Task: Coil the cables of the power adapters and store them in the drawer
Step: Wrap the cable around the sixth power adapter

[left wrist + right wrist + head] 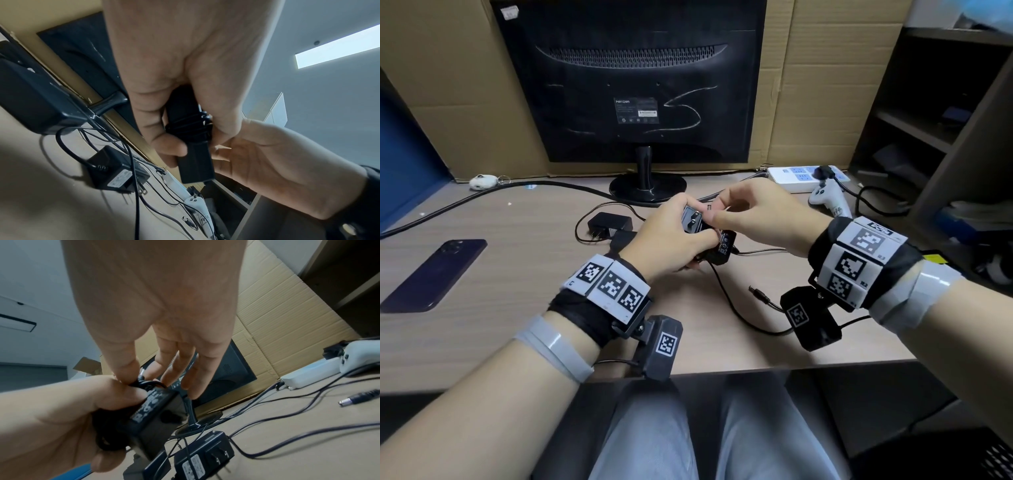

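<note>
My left hand (678,240) grips a black power adapter (724,248) above the desk, prongs up, with its cable (189,126) wound several turns around the body. My right hand (714,212) pinches the cable's plug end (141,376) between thumb and forefinger at the adapter's top; its other fingers are stretched out. A second adapter (609,222) lies on the desk behind my left hand, with a third black block (621,240) beside it. A loose cable with a barrel plug (756,294) trails across the desk below my hands. No drawer is in view.
A monitor (643,85) on its stand faces away at the back, with cardboard behind it. A dark phone (434,274) lies at the left. A white power strip (801,176) and a white controller (828,200) sit at the back right, beside a dark shelf unit (928,120).
</note>
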A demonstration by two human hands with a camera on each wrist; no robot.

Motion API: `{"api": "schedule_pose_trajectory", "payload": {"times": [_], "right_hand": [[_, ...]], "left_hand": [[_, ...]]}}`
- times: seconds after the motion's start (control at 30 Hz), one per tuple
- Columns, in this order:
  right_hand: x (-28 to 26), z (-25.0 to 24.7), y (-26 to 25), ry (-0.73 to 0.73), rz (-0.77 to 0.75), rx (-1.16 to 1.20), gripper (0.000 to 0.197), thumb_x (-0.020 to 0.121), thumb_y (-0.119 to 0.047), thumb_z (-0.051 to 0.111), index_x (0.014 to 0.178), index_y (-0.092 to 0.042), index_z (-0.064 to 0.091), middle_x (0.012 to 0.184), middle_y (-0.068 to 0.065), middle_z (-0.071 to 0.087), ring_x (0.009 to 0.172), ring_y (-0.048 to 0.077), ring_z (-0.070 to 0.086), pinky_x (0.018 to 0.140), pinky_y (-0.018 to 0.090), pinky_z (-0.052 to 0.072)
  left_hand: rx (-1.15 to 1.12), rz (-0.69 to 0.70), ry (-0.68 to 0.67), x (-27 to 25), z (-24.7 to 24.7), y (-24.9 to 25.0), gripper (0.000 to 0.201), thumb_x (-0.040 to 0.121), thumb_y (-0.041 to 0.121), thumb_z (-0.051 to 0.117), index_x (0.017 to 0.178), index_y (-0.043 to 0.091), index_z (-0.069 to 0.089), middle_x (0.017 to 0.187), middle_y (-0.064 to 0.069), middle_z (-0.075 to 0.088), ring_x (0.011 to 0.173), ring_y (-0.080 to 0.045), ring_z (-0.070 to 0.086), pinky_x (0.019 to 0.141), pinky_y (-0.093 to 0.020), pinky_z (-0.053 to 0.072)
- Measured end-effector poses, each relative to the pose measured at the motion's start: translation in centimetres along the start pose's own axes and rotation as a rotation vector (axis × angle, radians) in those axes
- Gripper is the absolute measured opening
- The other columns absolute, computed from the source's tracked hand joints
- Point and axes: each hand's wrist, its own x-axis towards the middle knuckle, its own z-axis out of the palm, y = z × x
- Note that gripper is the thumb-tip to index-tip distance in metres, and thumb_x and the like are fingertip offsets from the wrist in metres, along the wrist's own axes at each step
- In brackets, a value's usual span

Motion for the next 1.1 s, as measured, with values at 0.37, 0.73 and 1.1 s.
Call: {"api": "schedule_pose_trajectory", "payload": {"times": [0.37,0.73,1.1], "right_hand": [[0.0,-0.4,1.0,0.129,0.047,0.201,0.022,0.096,-0.032,0.067,0.095,-0.011,0.065,0.106,0.020,0.074,0.087,0.026,0.069,0.086,0.056,0.059],[-0.7,-2.9,3.0,0.066,0.289,0.443,0.009,0.104,-0.019,0.061,0.096,-0.018,0.058,0.089,0.009,0.062,0.071,0.013,0.055,0.069,0.026,0.053],[-5.2,-7.5,5.3,0.282,0.292,0.398,0.014,0.097,-0.025,0.070,0.103,-0.011,0.070,0.082,0.002,0.068,0.057,0.008,0.060,0.055,0.022,0.056]], "left_hand": [[-0.118,0.057,-0.089,-0.1,1.4,0.8,0.035,0.097,0.043,0.066,0.107,0.013,0.054,0.085,-0.007,0.068,0.049,-0.015,0.070,0.035,-0.016,0.040],[-0.143,0.114,-0.147,1.0,4.0,1.0,0.047,0.099,0.045,0.067,0.131,0.023,0.041,0.120,-0.020,0.065,0.084,-0.029,0.078,0.066,-0.057,0.065],[-0.274,0.049,-0.278,1.2,9.0,4.7,0.038,0.106,0.030,0.060,0.136,0.016,0.042,0.113,-0.017,0.071,0.077,-0.026,0.077,0.064,-0.043,0.062]]}}
